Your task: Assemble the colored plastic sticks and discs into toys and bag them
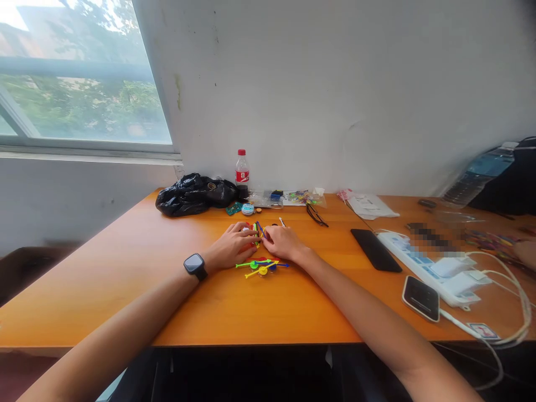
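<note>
Forearms [125,338], pair, bare, laid over a wooden table [209,318] toward a red-capped soda bottle [242,174].

Left hand [238,241]: in front of the soda bottle; fingers bent over coloured pieces [256,230]; whether they grasp one, cannot tell. Black watch [195,264] at the wrist.

Right hand [281,240]: in front of the soda bottle, toward its right; fingers curled inward at the same pieces; any pinch is hidden.

Coloured pieces, red, green, blue and yellow: between the hands, in front of the soda bottle, partly covered.

Green arrow [253,265], yellow arrow [262,271] and blue arrow [274,267]: one overlapping cluster, farther in front of the soda bottle.

Round tin [248,209]: just in front of the soda bottle.

Black plastic bag [195,195]: beside the soda bottle, left.

Clear packet [305,197], small coloured bits inside: right of the soda bottle.

Black phone [376,250], white power strip [406,265], second phone [421,298]: well right of the soda bottle and in front of it.

Large water bottle [479,173], tilted: far right of the soda bottle.

Another person's hand [526,253]: far right of the soda bottle, blurred.
</note>
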A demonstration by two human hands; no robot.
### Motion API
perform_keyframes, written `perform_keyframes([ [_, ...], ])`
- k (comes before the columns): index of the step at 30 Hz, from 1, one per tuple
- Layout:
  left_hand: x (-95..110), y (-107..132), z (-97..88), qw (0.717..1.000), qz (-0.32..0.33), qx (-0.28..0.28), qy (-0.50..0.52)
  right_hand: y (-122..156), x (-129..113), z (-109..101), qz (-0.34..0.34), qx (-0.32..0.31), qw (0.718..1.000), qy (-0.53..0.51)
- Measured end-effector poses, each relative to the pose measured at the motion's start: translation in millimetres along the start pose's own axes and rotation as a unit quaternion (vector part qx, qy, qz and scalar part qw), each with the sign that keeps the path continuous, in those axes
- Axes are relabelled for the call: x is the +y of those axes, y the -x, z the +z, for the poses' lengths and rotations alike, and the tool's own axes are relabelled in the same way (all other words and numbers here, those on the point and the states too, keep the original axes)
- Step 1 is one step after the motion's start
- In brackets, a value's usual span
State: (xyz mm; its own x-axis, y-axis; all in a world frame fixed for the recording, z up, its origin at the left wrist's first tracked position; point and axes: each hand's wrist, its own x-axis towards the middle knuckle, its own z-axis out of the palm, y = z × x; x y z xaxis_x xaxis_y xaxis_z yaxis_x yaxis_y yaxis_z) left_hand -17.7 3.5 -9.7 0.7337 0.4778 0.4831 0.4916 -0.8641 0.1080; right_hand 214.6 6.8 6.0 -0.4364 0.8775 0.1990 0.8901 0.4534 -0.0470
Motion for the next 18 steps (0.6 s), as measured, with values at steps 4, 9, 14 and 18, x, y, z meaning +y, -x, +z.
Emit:
perform_keyframes([
  [4, -0.7, -0.1, 1.3, 1.0, 0.0, 0.001, -0.004, -0.3, -4.0, 1.2, -0.005, 0.003, 1.0, 0.024],
  [9, 2.3, -1.0, -1.5, 1.0, 0.001, 0.0, 0.001, 0.3, -5.7, 0.0, 0.009, 0.0, 1.0, 0.027],
  [14, 1.5, -1.1, -1.1, 1.0, 0.007, -0.008, 0.002, -0.1, -5.5, 1.3, 0.031, 0.011, 0.999, 0.022],
  [18, -0.7, -0.8, 0.4, 1.0, 0.013, -0.015, -0.004, -1.7, -6.9, 5.7, 0.042, 0.012, 0.999, 0.032],
])
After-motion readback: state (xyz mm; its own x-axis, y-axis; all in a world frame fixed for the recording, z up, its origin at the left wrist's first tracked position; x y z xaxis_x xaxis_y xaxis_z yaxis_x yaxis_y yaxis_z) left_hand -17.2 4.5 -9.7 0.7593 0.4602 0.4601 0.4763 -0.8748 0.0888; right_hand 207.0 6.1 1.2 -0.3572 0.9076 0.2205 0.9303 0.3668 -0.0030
